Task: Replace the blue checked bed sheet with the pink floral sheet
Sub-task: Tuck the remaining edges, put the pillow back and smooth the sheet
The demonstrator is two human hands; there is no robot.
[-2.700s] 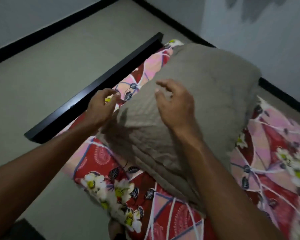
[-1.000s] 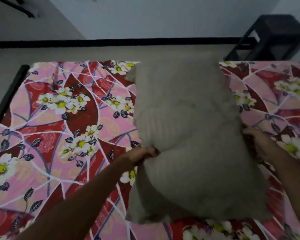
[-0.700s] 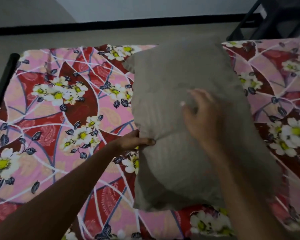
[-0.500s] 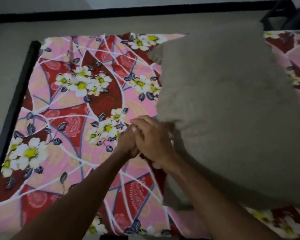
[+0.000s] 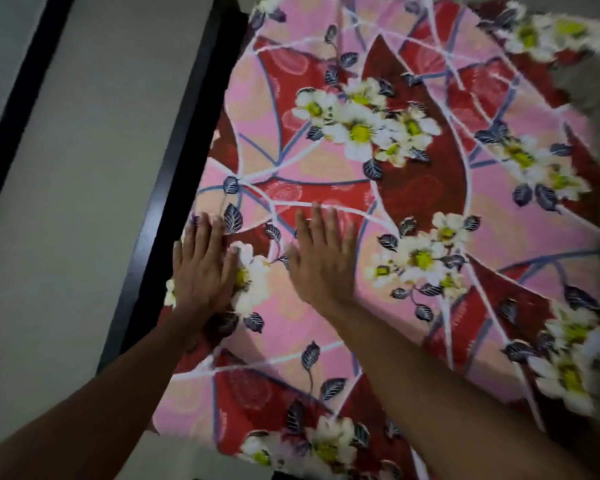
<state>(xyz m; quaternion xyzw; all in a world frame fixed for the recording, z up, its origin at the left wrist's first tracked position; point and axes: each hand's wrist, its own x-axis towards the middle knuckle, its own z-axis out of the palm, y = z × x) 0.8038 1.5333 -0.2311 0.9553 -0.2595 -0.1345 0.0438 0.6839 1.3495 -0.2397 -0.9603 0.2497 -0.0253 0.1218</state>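
the pink floral sheet (image 5: 378, 188) lies spread flat over the bed, pink and dark red panels with white yellow-centred flowers, its left edge beside the black frame.

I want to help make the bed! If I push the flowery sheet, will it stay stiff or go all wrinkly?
Probably floppy: the pink floral sheet hangs limply at its near edge. It would likely bunch into wrinkles, which may be why the left hand and right hand press flat on it. It looks thin, so probably light.
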